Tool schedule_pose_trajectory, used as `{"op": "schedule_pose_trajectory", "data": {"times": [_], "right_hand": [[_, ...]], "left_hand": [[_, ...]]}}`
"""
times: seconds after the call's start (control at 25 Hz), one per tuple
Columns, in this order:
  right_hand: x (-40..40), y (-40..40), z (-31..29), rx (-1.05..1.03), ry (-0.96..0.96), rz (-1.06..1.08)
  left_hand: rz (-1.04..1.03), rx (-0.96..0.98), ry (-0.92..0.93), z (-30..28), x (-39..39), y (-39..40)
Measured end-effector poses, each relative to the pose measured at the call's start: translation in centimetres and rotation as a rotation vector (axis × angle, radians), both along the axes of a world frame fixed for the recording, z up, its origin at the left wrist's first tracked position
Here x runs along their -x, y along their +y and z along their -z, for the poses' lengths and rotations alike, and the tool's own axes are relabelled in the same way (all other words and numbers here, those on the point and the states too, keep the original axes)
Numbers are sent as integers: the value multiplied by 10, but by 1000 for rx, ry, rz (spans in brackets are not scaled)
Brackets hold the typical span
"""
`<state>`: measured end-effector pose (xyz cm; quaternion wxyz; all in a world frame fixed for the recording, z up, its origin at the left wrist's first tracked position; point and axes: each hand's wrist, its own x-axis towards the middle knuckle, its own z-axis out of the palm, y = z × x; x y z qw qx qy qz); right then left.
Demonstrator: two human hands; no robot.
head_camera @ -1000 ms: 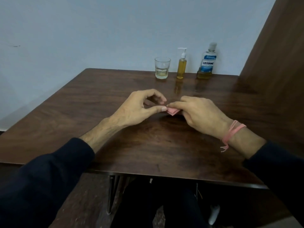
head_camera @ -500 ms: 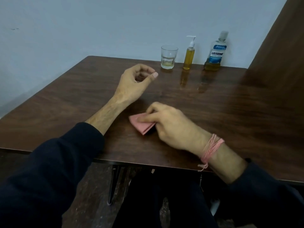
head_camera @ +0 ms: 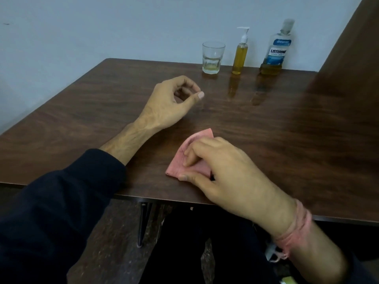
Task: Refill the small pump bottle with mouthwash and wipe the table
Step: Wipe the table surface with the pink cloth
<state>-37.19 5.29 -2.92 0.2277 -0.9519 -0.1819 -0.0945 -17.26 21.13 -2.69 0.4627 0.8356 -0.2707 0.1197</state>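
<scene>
cloth (head_camera: 196, 158) pink | table (head_camera: 287, 128) dk brown (woodgrain) | pump bottle (head_camera: 240, 55) amber liq

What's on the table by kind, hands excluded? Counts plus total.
Bottles: 2, the pump bottle and the Listerine mouthwash bottle
Glasses: 1, the glass
Cloths: 1, the pink cloth under the right hand
Total: 4

The only readable print is on the blue-and-white label of the mouthwash bottle (head_camera: 277, 50) at the table's far edge, where "LISTERINE" stands in bold dark capitals, with a smaller line under it that looks like "COOL MINT" and finer print too blurred to read.
</scene>
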Motion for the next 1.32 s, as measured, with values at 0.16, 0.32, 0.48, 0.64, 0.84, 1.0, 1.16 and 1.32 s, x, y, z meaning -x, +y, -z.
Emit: {"op": "schedule_pose_trajectory", "data": {"times": [0.16,0.32,0.48,0.64,0.84,1.0,1.16,1.32], "right_hand": [[23,29,15,122,-60,146],[46,-1,13,122,-121,277],[60,-58,7,160,-14,568],[46,-64,-4,213,40,677],[41,5,7,153,3,287],[63,-18,0,24,-65,416],[40,-47,-6,-18,-3,528],[-6,1,-4,175,112,350]], "left_hand": [[28,-147,-55,-1,0,4],[38,-240,21,-1,-1,8],[21,-233,27,-2,-1,8],[19,-254,-1,-1,-2,8],[15,-242,-12,0,-1,6],[32,-238,26,1,1,7],[23,-252,2,1,0,7],[17,-236,-11,1,2,5]]}}
